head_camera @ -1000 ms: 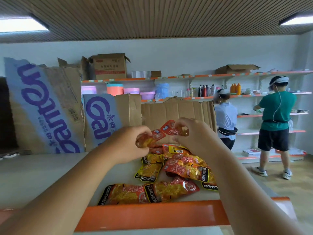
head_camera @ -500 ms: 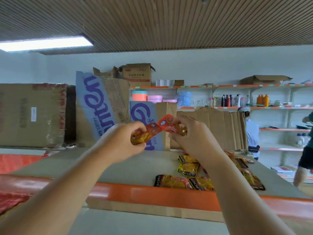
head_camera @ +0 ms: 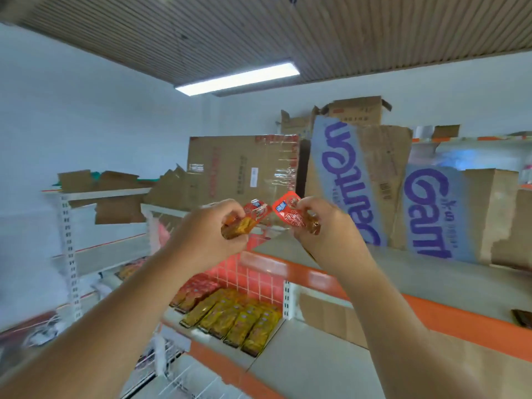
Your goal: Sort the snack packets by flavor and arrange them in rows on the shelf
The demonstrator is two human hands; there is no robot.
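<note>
My left hand [head_camera: 210, 234] grips a small red-and-orange snack packet [head_camera: 247, 221] at chest height. My right hand [head_camera: 325, 226] holds a second red packet [head_camera: 289, 214] just to the right of it; the two packets sit close together with a small gap. Below them, on a lower shelf [head_camera: 288, 341], lie rows of yellow packets [head_camera: 236, 321] and, behind those to the left, red packets [head_camera: 195, 289]. A dark packet [head_camera: 522, 318] peeks in at the right edge on the top shelf.
The top shelf [head_camera: 388, 272] has an orange front edge [head_camera: 359, 289]. Flattened cardboard boxes with purple lettering [head_camera: 345, 182] and a taped brown box [head_camera: 244, 171] lean along its back. White shelf uprights [head_camera: 67, 254] stand at the left, white wire racks [head_camera: 178, 375] below.
My view has swung left, away from the pile of packets on the top shelf, and the sorted rows on the lower shelf have come into sight. Both hands still hold their packets.
</note>
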